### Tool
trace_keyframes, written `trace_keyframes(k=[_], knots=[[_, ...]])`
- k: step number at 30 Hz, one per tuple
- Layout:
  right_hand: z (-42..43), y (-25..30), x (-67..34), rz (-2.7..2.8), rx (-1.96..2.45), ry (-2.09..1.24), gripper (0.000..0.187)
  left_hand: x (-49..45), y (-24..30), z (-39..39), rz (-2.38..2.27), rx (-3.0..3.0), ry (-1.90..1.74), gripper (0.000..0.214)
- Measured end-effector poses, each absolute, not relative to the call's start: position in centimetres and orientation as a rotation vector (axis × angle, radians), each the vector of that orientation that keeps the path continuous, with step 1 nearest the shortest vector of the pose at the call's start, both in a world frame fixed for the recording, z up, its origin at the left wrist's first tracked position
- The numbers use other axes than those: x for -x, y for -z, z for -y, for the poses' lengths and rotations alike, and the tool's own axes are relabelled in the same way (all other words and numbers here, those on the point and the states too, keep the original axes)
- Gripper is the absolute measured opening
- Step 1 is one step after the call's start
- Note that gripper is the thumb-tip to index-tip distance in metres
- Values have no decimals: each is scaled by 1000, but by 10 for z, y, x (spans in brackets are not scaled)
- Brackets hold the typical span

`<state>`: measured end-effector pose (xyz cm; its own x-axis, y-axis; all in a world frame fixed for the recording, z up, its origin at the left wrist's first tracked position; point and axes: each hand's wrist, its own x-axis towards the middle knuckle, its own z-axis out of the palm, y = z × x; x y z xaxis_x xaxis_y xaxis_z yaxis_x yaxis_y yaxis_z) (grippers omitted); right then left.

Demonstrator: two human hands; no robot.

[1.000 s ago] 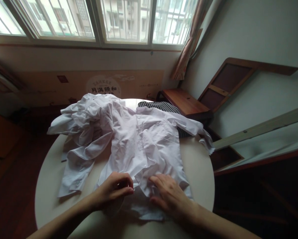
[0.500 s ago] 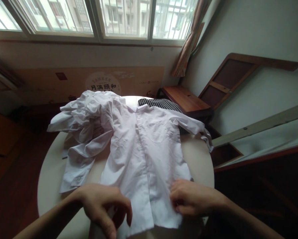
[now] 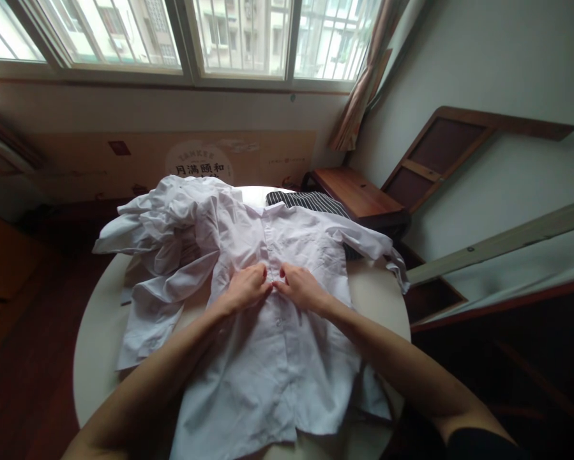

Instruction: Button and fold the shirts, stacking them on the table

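From the head camera, a white shirt [image 3: 277,370] lies front up across the middle of a round table [image 3: 95,345]. Its collar points to the far edge and its hem spills over the near edge. Both hands sit on the shirt's chest, side by side on the button strip and almost touching each other. The left hand [image 3: 245,289] is curled nearly closed, its fingertips pinched on the cloth just left of the strip. The right hand [image 3: 301,289] mirrors it, fingers bent in and nipping the cloth just right of the strip. Whether a button sits between the fingertips is too small to tell. One sleeve [image 3: 147,319] trails toward the left edge of the table, and the other [image 3: 375,246] runs to the right edge, its cuff hanging off. A crumpled white garment [image 3: 157,217] is heaped at the far left edge, touching the shirt's shoulder. A dark striped garment [image 3: 310,200] lies at the far right edge, partly under the shirt. Beyond the table a printed cardboard carton [image 3: 138,160] stands along the wall under the window, showing only its side, so its contents are hidden.
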<state>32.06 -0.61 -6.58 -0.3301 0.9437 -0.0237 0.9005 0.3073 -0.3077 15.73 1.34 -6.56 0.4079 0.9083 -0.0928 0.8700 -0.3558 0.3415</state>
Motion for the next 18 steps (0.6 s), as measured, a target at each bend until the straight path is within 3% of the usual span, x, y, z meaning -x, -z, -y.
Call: trace_keyframes(k=[3,8,18], knots=[[4,66,-324,2391,1806,-369,32,-154,65,-14,-1532,-2251,-197,27],[-1,67,-321,2419,1857,-336,21,-153,67,-19,-1458,-2216,-193,22],[5,67,-331,2281,1660,-606,19,-169,78,-17,-1535,-2242,-397,18]])
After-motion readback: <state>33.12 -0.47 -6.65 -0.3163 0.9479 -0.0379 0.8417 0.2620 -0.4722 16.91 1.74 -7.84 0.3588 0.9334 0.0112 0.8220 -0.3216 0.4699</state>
